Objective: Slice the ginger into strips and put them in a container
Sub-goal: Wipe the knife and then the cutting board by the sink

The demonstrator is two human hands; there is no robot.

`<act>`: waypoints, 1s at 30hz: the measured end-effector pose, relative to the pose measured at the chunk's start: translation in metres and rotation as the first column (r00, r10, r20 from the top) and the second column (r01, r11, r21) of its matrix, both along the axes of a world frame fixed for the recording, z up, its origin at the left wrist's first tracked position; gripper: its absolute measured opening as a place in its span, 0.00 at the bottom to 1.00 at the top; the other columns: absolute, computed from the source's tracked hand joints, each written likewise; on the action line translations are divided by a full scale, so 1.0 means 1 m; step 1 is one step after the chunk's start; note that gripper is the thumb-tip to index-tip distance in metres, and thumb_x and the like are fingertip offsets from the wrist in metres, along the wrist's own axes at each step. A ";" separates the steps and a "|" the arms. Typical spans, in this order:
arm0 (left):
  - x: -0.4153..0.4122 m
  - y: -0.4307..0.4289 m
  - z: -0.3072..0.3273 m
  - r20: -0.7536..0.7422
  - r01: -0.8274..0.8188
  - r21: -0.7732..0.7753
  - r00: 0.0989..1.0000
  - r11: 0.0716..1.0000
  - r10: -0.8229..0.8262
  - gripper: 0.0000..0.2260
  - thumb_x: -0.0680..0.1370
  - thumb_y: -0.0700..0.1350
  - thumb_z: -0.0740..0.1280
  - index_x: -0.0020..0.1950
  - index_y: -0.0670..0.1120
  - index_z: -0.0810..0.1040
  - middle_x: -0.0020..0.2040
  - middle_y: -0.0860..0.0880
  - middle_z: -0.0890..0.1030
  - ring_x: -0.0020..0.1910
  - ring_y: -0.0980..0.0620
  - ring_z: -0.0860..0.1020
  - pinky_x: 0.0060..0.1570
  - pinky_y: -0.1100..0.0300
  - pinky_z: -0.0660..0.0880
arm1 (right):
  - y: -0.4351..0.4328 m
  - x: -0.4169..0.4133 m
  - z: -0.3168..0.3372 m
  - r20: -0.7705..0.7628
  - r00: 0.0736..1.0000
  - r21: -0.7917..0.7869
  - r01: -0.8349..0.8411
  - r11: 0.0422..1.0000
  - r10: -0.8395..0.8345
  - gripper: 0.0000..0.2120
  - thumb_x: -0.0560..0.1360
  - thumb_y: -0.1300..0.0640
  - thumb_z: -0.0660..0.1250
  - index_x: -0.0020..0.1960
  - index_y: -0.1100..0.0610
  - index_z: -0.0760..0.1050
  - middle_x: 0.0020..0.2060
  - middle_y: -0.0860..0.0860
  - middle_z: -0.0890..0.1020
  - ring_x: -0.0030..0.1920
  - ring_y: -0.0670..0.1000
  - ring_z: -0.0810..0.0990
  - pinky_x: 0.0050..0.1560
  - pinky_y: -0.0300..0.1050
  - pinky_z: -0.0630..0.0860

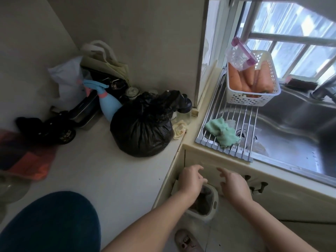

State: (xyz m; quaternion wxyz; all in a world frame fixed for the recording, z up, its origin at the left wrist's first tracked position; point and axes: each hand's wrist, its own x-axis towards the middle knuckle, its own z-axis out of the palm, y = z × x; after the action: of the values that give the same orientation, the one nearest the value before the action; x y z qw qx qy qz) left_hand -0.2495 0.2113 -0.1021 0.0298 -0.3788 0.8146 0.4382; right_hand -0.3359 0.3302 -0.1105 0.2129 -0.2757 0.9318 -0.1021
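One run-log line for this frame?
left hand: open, above small bin | right hand: open, beside it, at cabinet front | ginger: not seen

pale container hung on cabinet front, dark contents inside

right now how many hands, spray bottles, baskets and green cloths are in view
hands: 2, left hand and right hand
spray bottle: 1
basket: 1
green cloth: 1
total: 5
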 end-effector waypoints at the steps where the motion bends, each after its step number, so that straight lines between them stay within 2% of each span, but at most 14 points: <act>1: 0.003 -0.003 0.006 -0.037 0.020 -0.006 0.999 1.000 -0.020 0.22 0.72 0.40 0.73 0.66 0.47 0.76 0.36 0.57 0.76 0.41 0.58 0.77 0.48 0.68 0.74 | -0.001 -0.001 0.002 -0.014 0.999 -0.010 -0.046 0.999 0.046 0.19 0.75 0.61 0.65 0.65 0.50 0.75 0.57 0.50 0.80 0.58 0.52 0.76 0.51 0.44 0.71; 3: 0.013 -0.008 0.024 -0.098 0.095 -0.041 0.990 0.995 -0.099 0.24 0.73 0.42 0.73 0.68 0.46 0.74 0.38 0.55 0.78 0.41 0.58 0.76 0.45 0.75 0.70 | -0.003 -0.003 0.012 -0.074 0.992 -0.022 -0.108 0.994 0.106 0.07 0.77 0.53 0.65 0.48 0.54 0.81 0.47 0.50 0.81 0.47 0.50 0.77 0.44 0.44 0.69; 5: 0.030 -0.017 0.037 -0.116 0.167 -0.126 0.977 0.978 -0.181 0.22 0.76 0.46 0.69 0.69 0.47 0.72 0.43 0.51 0.82 0.44 0.56 0.78 0.44 0.76 0.68 | -0.009 -0.004 0.022 -0.121 0.981 -0.050 -0.161 0.986 0.154 0.15 0.78 0.49 0.63 0.38 0.57 0.78 0.38 0.50 0.79 0.41 0.51 0.76 0.39 0.45 0.66; 8: 0.062 -0.036 0.052 -0.133 0.175 -0.233 0.969 0.957 -0.210 0.19 0.78 0.52 0.65 0.68 0.50 0.73 0.44 0.47 0.84 0.45 0.53 0.81 0.52 0.61 0.73 | -0.026 0.006 0.034 -0.145 0.958 -0.204 -0.273 0.940 0.246 0.09 0.78 0.56 0.63 0.54 0.56 0.80 0.51 0.51 0.81 0.55 0.54 0.78 0.51 0.46 0.73; 9: 0.072 -0.043 0.055 -0.143 0.154 -0.247 0.971 0.957 -0.193 0.19 0.79 0.52 0.64 0.69 0.50 0.73 0.44 0.47 0.84 0.45 0.53 0.81 0.53 0.58 0.74 | -0.035 0.014 0.037 -0.131 0.939 -0.230 -0.340 0.912 0.317 0.13 0.78 0.59 0.62 0.61 0.56 0.77 0.57 0.51 0.80 0.60 0.54 0.76 0.58 0.46 0.72; 11: 0.093 -0.054 0.061 -0.155 0.087 -0.282 0.979 0.955 -0.135 0.19 0.80 0.53 0.61 0.70 0.48 0.72 0.53 0.46 0.83 0.51 0.52 0.81 0.55 0.57 0.75 | -0.055 0.032 0.039 -0.077 0.855 -0.242 -0.515 0.823 0.512 0.24 0.75 0.65 0.60 0.71 0.56 0.69 0.69 0.53 0.72 0.70 0.54 0.68 0.70 0.43 0.63; 13: 0.115 -0.063 0.063 -0.117 0.037 -0.324 0.990 0.945 -0.079 0.20 0.82 0.52 0.57 0.71 0.46 0.70 0.63 0.46 0.78 0.61 0.51 0.77 0.61 0.59 0.71 | -0.076 0.054 0.039 -0.033 0.712 -0.208 -0.691 0.692 0.701 0.35 0.73 0.67 0.59 0.77 0.55 0.55 0.77 0.50 0.55 0.77 0.49 0.52 0.74 0.39 0.45; 15: 0.137 -0.070 0.060 -0.010 0.033 -0.315 0.999 0.949 -0.038 0.21 0.83 0.50 0.54 0.75 0.46 0.64 0.70 0.46 0.72 0.67 0.51 0.71 0.65 0.61 0.66 | -0.093 0.071 0.037 -0.024 0.565 -0.122 -0.820 0.559 0.825 0.41 0.73 0.66 0.62 0.78 0.54 0.44 0.75 0.46 0.41 0.76 0.46 0.39 0.72 0.39 0.34; 19: 0.169 -0.072 0.049 0.218 0.128 -0.230 0.973 0.965 -0.077 0.23 0.83 0.48 0.52 0.78 0.47 0.53 0.75 0.45 0.64 0.71 0.50 0.66 0.69 0.59 0.62 | -0.092 0.077 0.024 -0.068 0.445 0.040 -0.893 0.448 0.893 0.43 0.76 0.60 0.63 0.77 0.54 0.36 0.72 0.46 0.34 0.75 0.45 0.38 0.72 0.42 0.33; 21: 0.178 -0.068 0.046 0.232 0.146 -0.196 0.968 0.970 -0.098 0.24 0.83 0.47 0.52 0.78 0.47 0.50 0.76 0.46 0.61 0.73 0.50 0.63 0.71 0.60 0.60 | -0.077 0.067 0.017 -0.181 0.426 0.048 -0.897 0.440 0.887 0.38 0.76 0.59 0.62 0.78 0.55 0.45 0.75 0.48 0.41 0.75 0.44 0.43 0.73 0.43 0.37; 22: 0.181 -0.067 0.045 0.225 0.149 -0.187 0.969 0.971 -0.105 0.24 0.83 0.47 0.52 0.78 0.47 0.50 0.76 0.46 0.60 0.73 0.50 0.62 0.71 0.61 0.59 | -0.067 0.059 0.013 -0.246 0.427 0.076 -0.887 0.456 0.870 0.33 0.74 0.59 0.62 0.77 0.56 0.55 0.76 0.50 0.52 0.76 0.46 0.52 0.74 0.44 0.41; 24: 0.186 -0.063 0.044 0.200 0.144 -0.180 0.974 0.973 -0.107 0.24 0.83 0.45 0.53 0.78 0.47 0.50 0.77 0.47 0.59 0.74 0.51 0.61 0.70 0.63 0.56 | -0.042 0.041 0.017 -0.164 0.491 0.222 -0.827 0.517 0.856 0.22 0.76 0.59 0.60 0.70 0.57 0.70 0.70 0.53 0.71 0.72 0.52 0.68 0.75 0.45 0.55; 27: 0.190 -0.061 0.043 0.115 0.096 -0.173 0.990 0.980 -0.076 0.23 0.83 0.43 0.55 0.77 0.47 0.55 0.75 0.49 0.62 0.73 0.53 0.63 0.68 0.68 0.55 | -0.013 0.028 0.029 0.058 0.619 0.448 -0.717 0.534 0.783 0.15 0.79 0.59 0.57 0.62 0.55 0.77 0.58 0.52 0.81 0.58 0.54 0.79 0.59 0.46 0.75; 30: 0.198 -0.059 0.049 0.014 0.015 -0.187 1.000 0.982 -0.013 0.21 0.81 0.41 0.59 0.75 0.47 0.64 0.65 0.51 0.73 0.64 0.53 0.72 0.64 0.67 0.65 | -0.025 0.032 0.037 -0.089 0.629 0.447 -0.668 0.595 0.772 0.14 0.79 0.58 0.57 0.57 0.51 0.78 0.50 0.47 0.82 0.51 0.50 0.81 0.51 0.42 0.77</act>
State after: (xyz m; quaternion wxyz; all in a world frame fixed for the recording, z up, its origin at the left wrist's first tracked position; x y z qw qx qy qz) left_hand -0.0511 0.1522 -0.0532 0.0020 -0.3770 0.8546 0.3570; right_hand -0.3039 0.3055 -0.0736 0.1533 -0.5972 0.7585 0.2112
